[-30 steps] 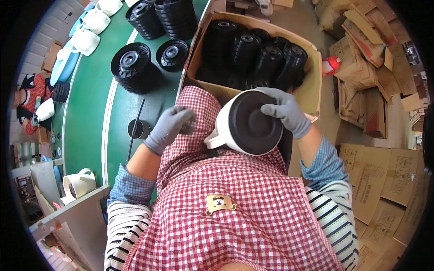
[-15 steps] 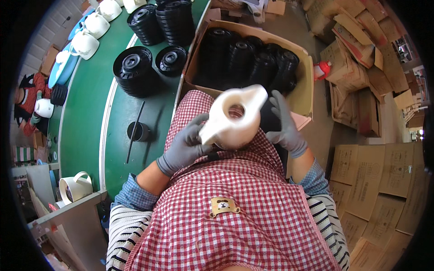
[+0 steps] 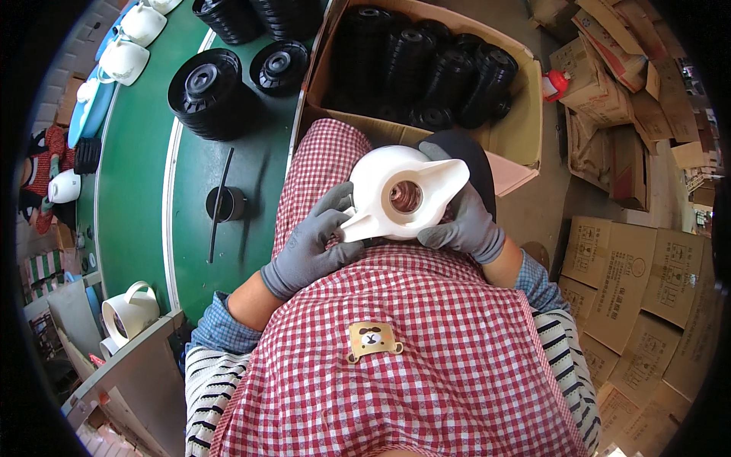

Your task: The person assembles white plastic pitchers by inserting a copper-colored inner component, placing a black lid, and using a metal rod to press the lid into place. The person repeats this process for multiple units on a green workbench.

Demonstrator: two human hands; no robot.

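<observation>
A white plastic jug shell point(image 3: 375, 177) lies tilted over my lap, its round opening facing me and its pointed spout to the right. Through the opening the checked apron shows. My left hand point(image 3: 314, 242), in a grey glove, is closed on the narrow projecting end at the jug's left. My right hand point(image 3: 470, 222), gloved as well, grips the jug under and behind the spout; part of its fingers is hidden behind the shell.
Stacked black round lids point(image 3: 205, 91) stand on the green table point(image 3: 137, 198) at left, beyond a small black cup point(image 3: 228, 204) with a rod across it. A carton point(image 3: 521, 114) of black lid stacks sits ahead. White jugs point(image 3: 129, 311) stand at far left; cartons point(image 3: 624, 282) are stacked right.
My right hand, apart from the jug before, has come in and taken hold near the spout. The jug has turned, its opening now facing me more.
</observation>
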